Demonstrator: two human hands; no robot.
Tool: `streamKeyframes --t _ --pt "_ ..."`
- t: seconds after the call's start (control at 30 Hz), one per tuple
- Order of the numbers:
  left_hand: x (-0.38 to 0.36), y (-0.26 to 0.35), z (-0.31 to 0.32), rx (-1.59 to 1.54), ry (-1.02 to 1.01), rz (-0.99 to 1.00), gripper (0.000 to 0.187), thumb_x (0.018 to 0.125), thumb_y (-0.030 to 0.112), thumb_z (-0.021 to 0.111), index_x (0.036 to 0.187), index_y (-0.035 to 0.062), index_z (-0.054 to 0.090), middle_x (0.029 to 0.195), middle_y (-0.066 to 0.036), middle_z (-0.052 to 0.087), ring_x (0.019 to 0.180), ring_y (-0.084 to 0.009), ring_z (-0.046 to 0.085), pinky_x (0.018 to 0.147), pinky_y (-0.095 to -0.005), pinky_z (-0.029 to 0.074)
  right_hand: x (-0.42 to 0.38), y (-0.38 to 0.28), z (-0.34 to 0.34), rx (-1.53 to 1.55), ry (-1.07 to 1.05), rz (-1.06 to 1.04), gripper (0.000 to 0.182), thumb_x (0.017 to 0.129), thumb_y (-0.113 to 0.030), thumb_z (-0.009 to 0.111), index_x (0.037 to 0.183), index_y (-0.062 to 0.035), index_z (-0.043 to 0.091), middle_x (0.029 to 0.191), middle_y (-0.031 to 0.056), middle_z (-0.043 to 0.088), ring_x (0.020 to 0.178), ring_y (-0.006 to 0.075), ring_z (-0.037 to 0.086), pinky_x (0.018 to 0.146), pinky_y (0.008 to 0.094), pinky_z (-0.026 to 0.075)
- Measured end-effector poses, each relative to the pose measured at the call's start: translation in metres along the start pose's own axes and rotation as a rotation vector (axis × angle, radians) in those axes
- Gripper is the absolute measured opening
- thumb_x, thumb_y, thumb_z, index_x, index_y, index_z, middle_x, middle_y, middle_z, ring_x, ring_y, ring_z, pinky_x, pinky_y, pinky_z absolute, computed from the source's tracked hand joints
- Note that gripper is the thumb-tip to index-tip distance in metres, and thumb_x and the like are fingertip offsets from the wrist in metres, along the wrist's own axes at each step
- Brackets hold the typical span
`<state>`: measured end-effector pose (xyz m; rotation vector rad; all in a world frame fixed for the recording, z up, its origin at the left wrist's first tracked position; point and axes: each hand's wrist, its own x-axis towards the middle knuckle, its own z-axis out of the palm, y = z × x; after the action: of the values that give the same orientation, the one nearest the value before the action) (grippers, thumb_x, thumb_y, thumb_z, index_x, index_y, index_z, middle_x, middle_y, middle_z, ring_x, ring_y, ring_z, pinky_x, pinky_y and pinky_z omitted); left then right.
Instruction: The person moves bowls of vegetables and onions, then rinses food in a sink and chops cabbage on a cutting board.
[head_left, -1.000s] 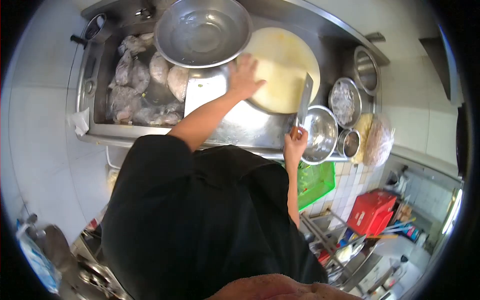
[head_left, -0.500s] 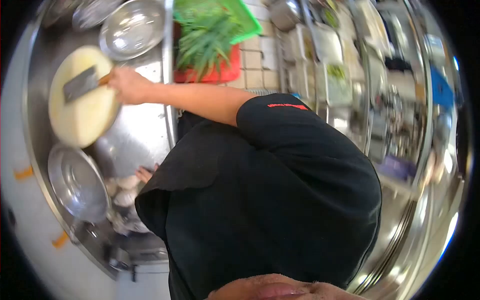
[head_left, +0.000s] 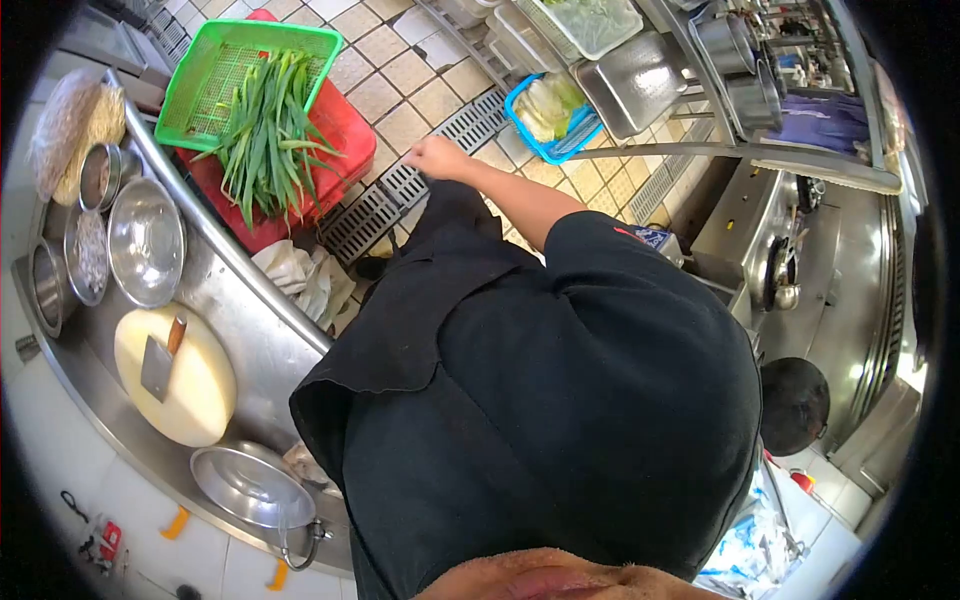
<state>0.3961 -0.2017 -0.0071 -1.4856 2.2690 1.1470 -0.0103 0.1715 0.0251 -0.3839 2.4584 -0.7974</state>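
Note:
My right hand [head_left: 438,158] hangs over the tiled floor, its fingers curled into a loose fist with nothing visible in them. Nearest to it are a floor drain grate [head_left: 470,125] and a red crate [head_left: 345,150]. My left hand is hidden behind my body and apron. On the steel counter, a cleaver [head_left: 158,368] with a wooden handle lies flat on a round, pale cutting board [head_left: 200,405], away from both hands. Long green leafy stalks [head_left: 268,130] lie across a green plastic basket [head_left: 275,30] that rests on the red crate.
Steel bowls [head_left: 146,240] stand beyond the board, and a steel basin [head_left: 250,485] sits before it near a tap [head_left: 312,545]. White bags [head_left: 305,280] lie beside the counter. A blue basket [head_left: 560,155] of leafy vegetables stands on the floor near the steel shelving [head_left: 720,148].
My right hand has let go of the cleaver, which now lies on the board. The hand has moved away from the counter over the floor. My left hand's fingers have gone out of sight.

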Motion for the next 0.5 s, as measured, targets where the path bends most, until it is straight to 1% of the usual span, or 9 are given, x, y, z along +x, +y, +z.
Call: streamKeyframes --t 0.03,0.13,0.23,0.27,0.33,0.4,0.43,0.47,0.5 --pt "-0.004 0.011 0.004 -0.011 0.0 0.002 0.046 0.088 0.032 0.07 0.121 0.003 0.056 0.116 -0.019 0.051 0.108 -0.0327 0.046 0.096 -0.0441 0.039 -0.005 0.022 -0.011 0.048 -0.03 0.074 0.041 0.085 -0.043 0.064 0.083 -0.003 0.073 0.083 0.0213 0.07 0.082 0.0383 0.068 0.077 0.0468 0.054" --pt "-0.023 0.04 0.019 -0.025 0.01 -0.002 0.041 0.089 0.031 0.069 0.116 0.0024 0.059 0.109 -0.018 0.055 0.101 -0.0315 0.051 0.093 -0.0428 0.042 -0.015 0.098 -0.027 0.046 -0.074 0.123 0.033 0.084 -0.033 0.069 0.076 -0.0019 0.07 0.068 0.0119 0.069 0.056 0.0221 0.066 0.06 0.0394 0.053" --pt "-0.053 0.068 0.045 -0.044 0.039 -0.022 0.036 0.09 0.031 0.069 0.111 0.0019 0.062 0.102 -0.017 0.06 0.095 -0.0302 0.056 0.089 -0.0415 0.045 -0.024 0.175 -0.048 0.15 -0.278 0.357 0.028 0.083 -0.03 0.071 0.076 -0.0028 0.07 0.067 0.0083 0.069 0.057 0.0167 0.066 0.056 0.035 0.053" --pt "-0.062 0.077 0.056 -0.056 0.055 -0.026 0.035 0.091 0.03 0.069 0.11 0.0017 0.063 0.1 -0.017 0.061 0.093 -0.0298 0.057 0.088 -0.041 0.046 -0.03 0.201 -0.054 0.246 -0.255 0.428 0.026 0.084 -0.029 0.069 0.079 -0.003 0.07 0.067 0.0076 0.068 0.058 0.0153 0.066 0.053 0.032 0.053" --pt "-0.083 0.088 0.075 -0.078 0.076 -0.032 0.033 0.091 0.03 0.068 0.107 0.0014 0.065 0.095 -0.016 0.064 0.088 -0.029 0.06 0.086 -0.0402 0.048 -0.038 0.253 -0.067 0.324 -0.274 0.611 0.025 0.085 -0.028 0.068 0.088 -0.0028 0.071 0.072 0.0077 0.069 0.059 0.0148 0.066 0.053 0.0317 0.053" --pt "-0.093 0.089 0.096 -0.16 0.089 -0.001 0.031 0.092 0.029 0.068 0.104 0.001 0.067 0.091 -0.015 0.068 0.084 -0.0282 0.064 0.084 -0.0393 0.05 -0.054 0.297 -0.084 0.398 -0.174 0.764 0.027 0.086 -0.029 0.067 0.094 -0.0034 0.07 0.077 0.0069 0.069 0.062 0.0149 0.067 0.053 0.0315 0.053" --pt "-0.094 0.096 0.105 -0.187 0.075 0.034 0.03 0.092 0.029 0.068 0.102 0.0009 0.068 0.088 -0.015 0.069 0.082 -0.0278 0.065 0.082 -0.0388 0.051 -0.062 0.313 -0.094 0.396 -0.141 0.814 0.028 0.086 -0.03 0.068 0.094 -0.0035 0.069 0.08 0.0068 0.069 0.063 0.0144 0.066 0.052 0.0307 0.052" --pt "-0.092 0.112 0.11 -0.171 0.045 0.088 0.029 0.093 0.029 0.068 0.1 0.0007 0.069 0.086 -0.015 0.071 0.079 -0.0273 0.067 0.081 -0.0384 0.052 -0.075 0.321 -0.105 0.504 -0.026 0.854 0.027 0.087 -0.03 0.068 0.09 -0.0035 0.068 0.078 0.0059 0.068 0.063 0.014 0.065 0.052 0.0305 0.051" --pt "-0.087 0.159 0.117 0.029 -0.037 0.226 0.027 0.094 0.027 0.066 0.097 -0.0004 0.068 0.082 -0.015 0.068 0.074 -0.0256 0.064 0.075 -0.0373 0.05 -0.085 0.332 -0.113 0.533 -0.021 0.882 0.026 0.087 -0.03 0.068 0.091 -0.0035 0.068 0.078 0.0055 0.067 0.064 0.0137 0.065 0.052 0.0303 0.051"
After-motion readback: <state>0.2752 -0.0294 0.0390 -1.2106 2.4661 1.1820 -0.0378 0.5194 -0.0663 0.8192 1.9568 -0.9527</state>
